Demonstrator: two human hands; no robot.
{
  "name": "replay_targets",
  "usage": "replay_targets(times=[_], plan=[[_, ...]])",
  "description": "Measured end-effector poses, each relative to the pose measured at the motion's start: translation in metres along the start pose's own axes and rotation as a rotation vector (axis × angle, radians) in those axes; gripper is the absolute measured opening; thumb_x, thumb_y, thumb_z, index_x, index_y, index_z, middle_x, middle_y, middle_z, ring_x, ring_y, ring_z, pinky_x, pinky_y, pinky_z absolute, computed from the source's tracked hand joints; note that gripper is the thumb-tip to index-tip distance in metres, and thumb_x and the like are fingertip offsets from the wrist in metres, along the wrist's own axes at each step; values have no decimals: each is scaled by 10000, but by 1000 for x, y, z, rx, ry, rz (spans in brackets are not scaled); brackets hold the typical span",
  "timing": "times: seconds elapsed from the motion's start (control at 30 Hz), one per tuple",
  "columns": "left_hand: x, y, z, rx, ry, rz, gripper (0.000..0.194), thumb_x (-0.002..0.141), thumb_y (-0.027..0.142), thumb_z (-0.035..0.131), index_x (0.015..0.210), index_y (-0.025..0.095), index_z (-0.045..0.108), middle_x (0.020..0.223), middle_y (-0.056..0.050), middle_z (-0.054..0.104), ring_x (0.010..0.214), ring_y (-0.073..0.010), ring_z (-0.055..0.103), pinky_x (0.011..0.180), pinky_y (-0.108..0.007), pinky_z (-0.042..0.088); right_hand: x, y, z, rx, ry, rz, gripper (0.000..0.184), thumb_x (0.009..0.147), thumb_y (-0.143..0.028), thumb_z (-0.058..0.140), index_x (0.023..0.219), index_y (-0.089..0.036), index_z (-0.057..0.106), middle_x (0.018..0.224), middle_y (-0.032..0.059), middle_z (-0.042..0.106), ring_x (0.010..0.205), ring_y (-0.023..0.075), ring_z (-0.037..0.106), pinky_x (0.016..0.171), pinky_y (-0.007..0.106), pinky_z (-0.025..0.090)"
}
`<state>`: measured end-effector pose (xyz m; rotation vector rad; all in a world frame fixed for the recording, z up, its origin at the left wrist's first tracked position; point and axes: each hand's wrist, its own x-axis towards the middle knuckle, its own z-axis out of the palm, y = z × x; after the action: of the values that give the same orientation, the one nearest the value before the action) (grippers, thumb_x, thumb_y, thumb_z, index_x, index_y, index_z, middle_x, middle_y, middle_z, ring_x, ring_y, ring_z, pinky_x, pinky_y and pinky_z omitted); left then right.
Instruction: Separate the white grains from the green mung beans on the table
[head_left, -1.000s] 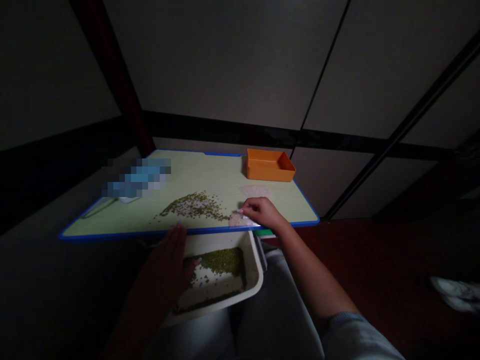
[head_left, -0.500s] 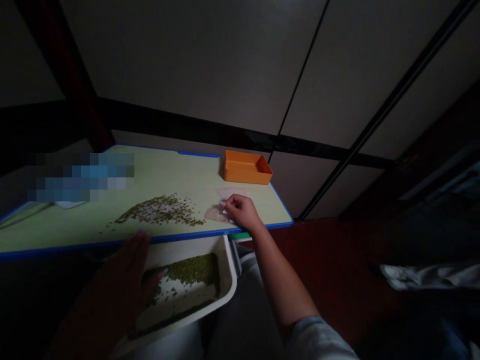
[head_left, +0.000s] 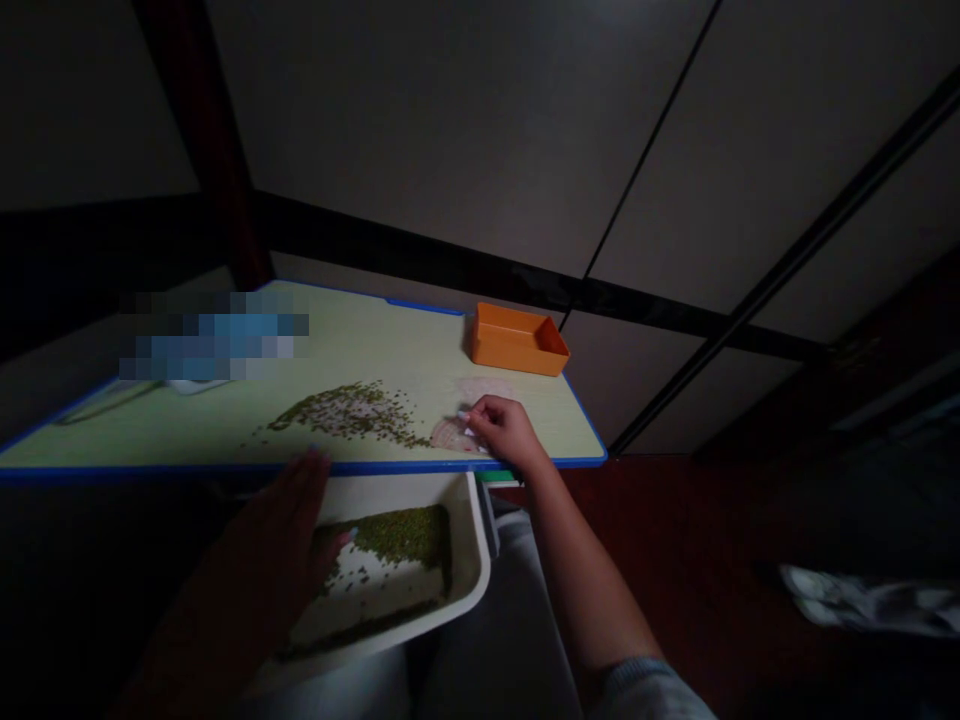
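Observation:
A pile of small green beans (head_left: 345,411) lies spread on a pale green table with a blue rim (head_left: 225,469). Just under the table's near edge sits a white tray (head_left: 471,560) with more green beans in it, resting on my lap. My left hand (head_left: 289,520) lies with fingers stretched out over the tray's left side, fingertips at the table edge. My right hand (head_left: 504,428) rests on the table right of the pile, fingers pinched on a small clear pinkish plastic piece (head_left: 450,434).
An orange box (head_left: 517,341) stands at the table's far right corner. A white object with a cord (head_left: 191,385) lies at the far left under a blurred patch. Dark floor and some pale cloth (head_left: 862,600) lie to the right. A panelled wall rises behind.
The view shifted left and back again. Both hands keep about the same places relative to the table and the tray.

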<state>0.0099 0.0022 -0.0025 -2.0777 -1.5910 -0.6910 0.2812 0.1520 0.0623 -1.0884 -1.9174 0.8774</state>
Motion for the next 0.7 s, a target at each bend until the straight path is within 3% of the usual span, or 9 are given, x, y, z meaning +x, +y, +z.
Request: replay_targets(times=[0.1,0.23,0.33,0.6,0.7], plan=[[0,-1,0,-52,-7,-14,771,882,517,328,1504,106,133,1500,-223,394,1350,-382,438,1036,-585,440,-1,0,0,23,13,12,324,778,-496,616,685,-192,558,555,-49,486,511,94,406,486,207,294],[1,5,-11,-1,-116,-51,743,875,513,360,1463,70,255,1496,-219,406,1370,-327,427,1080,-497,422,-4,1,0,65,3,32,330,764,-500,631,669,-193,554,538,-47,482,490,94,399,474,211,286],[2,8,-15,43,-156,-72,710,870,469,378,1442,56,296,1491,-212,417,1378,-308,419,1085,-463,417,-4,2,0,84,65,37,336,765,-501,633,660,-194,549,529,-45,478,480,95,394,469,215,277],[-1,-1,-5,-30,-60,-33,748,875,507,364,1475,81,230,1509,-219,386,1376,-333,417,1075,-505,419,0,-2,1,33,-3,16,317,776,-482,623,664,-194,550,543,-38,503,497,102,427,478,210,295],[0,-1,-5,-1,-48,22,766,885,528,328,1464,35,235,1479,-268,402,1339,-371,456,1036,-524,446,0,-1,0,22,-17,-4,307,777,-473,629,679,-190,564,554,-43,495,507,96,416,490,205,295]])
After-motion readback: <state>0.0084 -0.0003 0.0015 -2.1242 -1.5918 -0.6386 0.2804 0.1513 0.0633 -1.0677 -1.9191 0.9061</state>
